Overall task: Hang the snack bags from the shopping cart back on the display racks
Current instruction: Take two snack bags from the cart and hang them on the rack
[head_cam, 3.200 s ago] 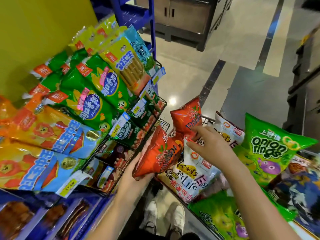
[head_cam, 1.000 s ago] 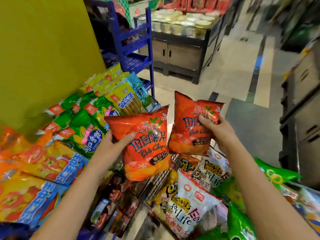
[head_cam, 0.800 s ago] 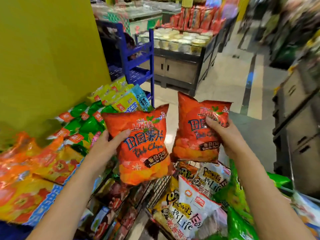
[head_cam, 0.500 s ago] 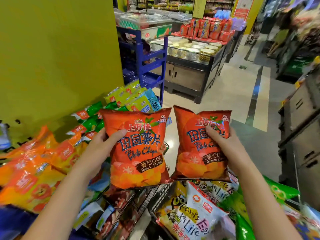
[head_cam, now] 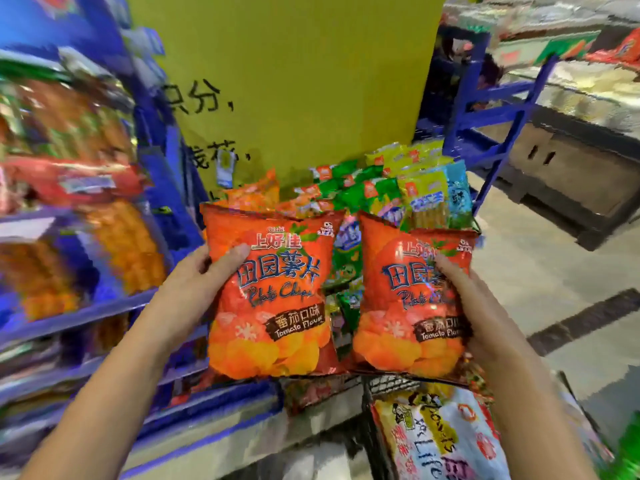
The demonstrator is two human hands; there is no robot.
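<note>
Shop aisle; the view is smeared toward the left edge.

Two orange tomato-flavour potato chip bags are held side by side at mid-frame. Both are upright with fronts to the camera, and their inner edges nearly meet.

- Left hand (head_cam: 188,285) grips the left chip bag (head_cam: 277,306) by its left edge. The fingers (head_cam: 231,255) are clamped on it, thumb across the front, the rest hidden behind.
- Right hand (head_cam: 485,320) grips the right chip bag (head_cam: 398,313) by its right edge in the same way. The thumb lies over the print and the fingers are clamped round the back.

Both bags are in the air, resting on no surface, just above the front rim of the shopping cart (head_cam: 391,381). Its dark wire shows under their lower edges. In the cart lies a white snack bag (head_cam: 446,441) with loose hand-lettered print. A sliver of a green packet (head_cam: 623,455) shows at the lower right corner.

Surroundings:
- Behind the held bags are display packets (head_cam: 377,192) in green, yellow and orange, in overlapping rows.
- The rows are set against a yellow-green pillar (head_cam: 294,81) marked with black characters.
- To the left is blue shelving (head_cam: 162,188), with tiers of orange and red packs too blurred to read.
- Right of the pillar stands a blue metal frame (head_cam: 485,112).
- Beyond the frame is a dark cabinet (head_cam: 571,174) with pale goods on top, blurred.
- The floor (head_cam: 554,268) is pale and polished, and a dark stripe (head_cam: 588,320) crosses it on the right.
</note>
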